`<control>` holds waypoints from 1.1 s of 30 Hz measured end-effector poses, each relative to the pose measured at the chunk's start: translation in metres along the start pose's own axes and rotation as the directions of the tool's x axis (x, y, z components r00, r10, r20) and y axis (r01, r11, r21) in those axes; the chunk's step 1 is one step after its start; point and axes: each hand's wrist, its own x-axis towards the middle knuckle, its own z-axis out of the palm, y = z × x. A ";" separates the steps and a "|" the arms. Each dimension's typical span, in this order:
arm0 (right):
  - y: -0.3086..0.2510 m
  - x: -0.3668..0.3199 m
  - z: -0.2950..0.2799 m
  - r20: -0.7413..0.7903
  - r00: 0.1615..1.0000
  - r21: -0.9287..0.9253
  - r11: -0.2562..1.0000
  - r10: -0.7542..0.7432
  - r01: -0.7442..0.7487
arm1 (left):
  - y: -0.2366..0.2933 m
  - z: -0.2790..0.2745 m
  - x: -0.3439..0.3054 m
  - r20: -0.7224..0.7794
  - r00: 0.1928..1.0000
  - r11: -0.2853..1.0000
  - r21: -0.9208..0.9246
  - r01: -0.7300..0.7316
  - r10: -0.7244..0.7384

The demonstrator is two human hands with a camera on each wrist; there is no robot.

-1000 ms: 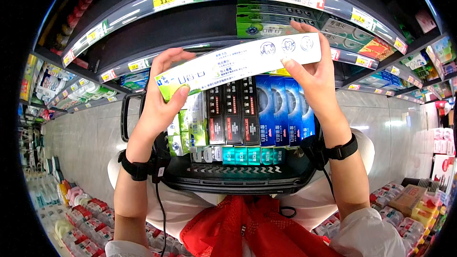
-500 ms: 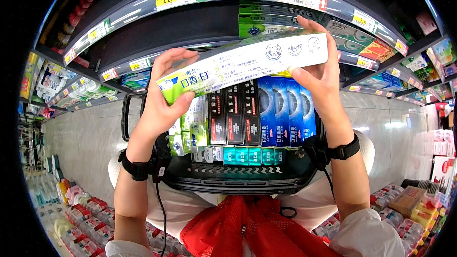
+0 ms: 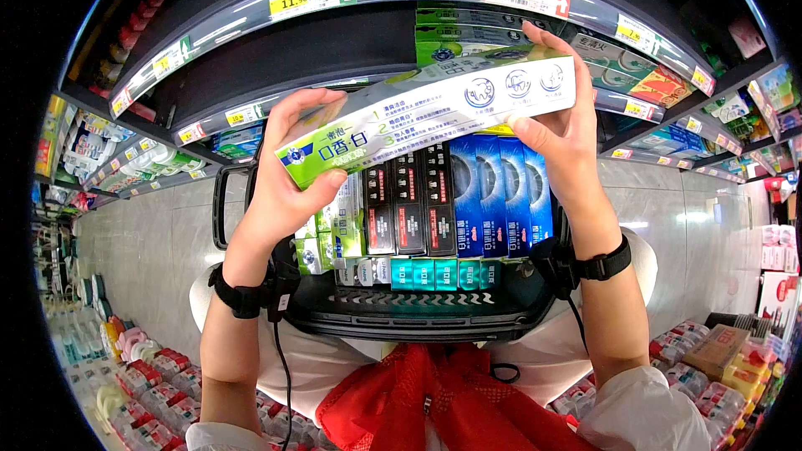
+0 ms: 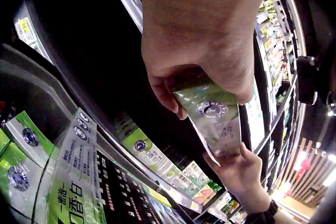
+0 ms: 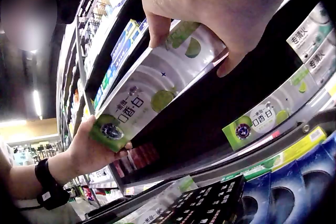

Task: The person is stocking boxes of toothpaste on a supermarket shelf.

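Note:
A long white-and-green toothpaste box (image 3: 434, 115) is held crosswise between both hands, above a black basket (image 3: 401, 326). My left hand (image 3: 277, 188) grips its green end, thumb on the printed side and fingers over the top edge. At the white end, my right hand (image 3: 568, 146) holds it with the thumb at the lower edge and the fingers behind. The right wrist view shows its broad face with lime pictures (image 5: 161, 100). Beneath it in the basket stand black boxes (image 3: 407, 209), blue boxes (image 3: 501, 192) and green-and-white boxes (image 3: 338, 225).
Ahead is a dark shelf (image 3: 276, 50) with price tags (image 3: 292, 2) along its edge. Similar green toothpaste boxes (image 3: 443, 50) lie on its right part, beside grey-green boxes (image 3: 601, 54). Teal boxes (image 3: 434, 274) line the basket's near side. Packaged goods (image 3: 159, 380) fill the lower left.
The toothpaste box has turned in my hands, so its printed side faces the head camera more squarely and part of its upper face shows. It has shifted slightly right; both hands still hold it.

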 end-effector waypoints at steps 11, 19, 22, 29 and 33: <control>0.001 -0.002 0.004 -0.045 0.997 -0.008 0.998 0.065 -0.066 | -0.007 0.003 -0.001 -0.026 0.998 0.998 0.010 -0.057 0.058; 0.013 -0.008 0.011 -0.206 0.943 -0.404 0.855 0.261 -0.325 | -0.004 -0.005 -0.005 -0.205 0.920 0.941 -0.012 0.339 -0.334; 0.017 -0.006 0.007 -0.264 0.888 -0.415 0.787 0.376 -0.456 | 0.001 -0.005 0.000 -0.214 0.879 0.902 -0.018 0.432 -0.426; 0.007 -0.008 0.005 0.105 0.497 -0.171 0.508 0.862 -0.844 | 0.001 -0.025 0.003 0.006 0.752 0.698 -0.369 0.614 -0.659; 0.018 -0.017 -0.003 0.233 0.597 -0.270 0.641 0.767 -0.718 | 0.004 -0.030 0.005 -0.025 0.790 0.746 -0.349 0.567 -0.612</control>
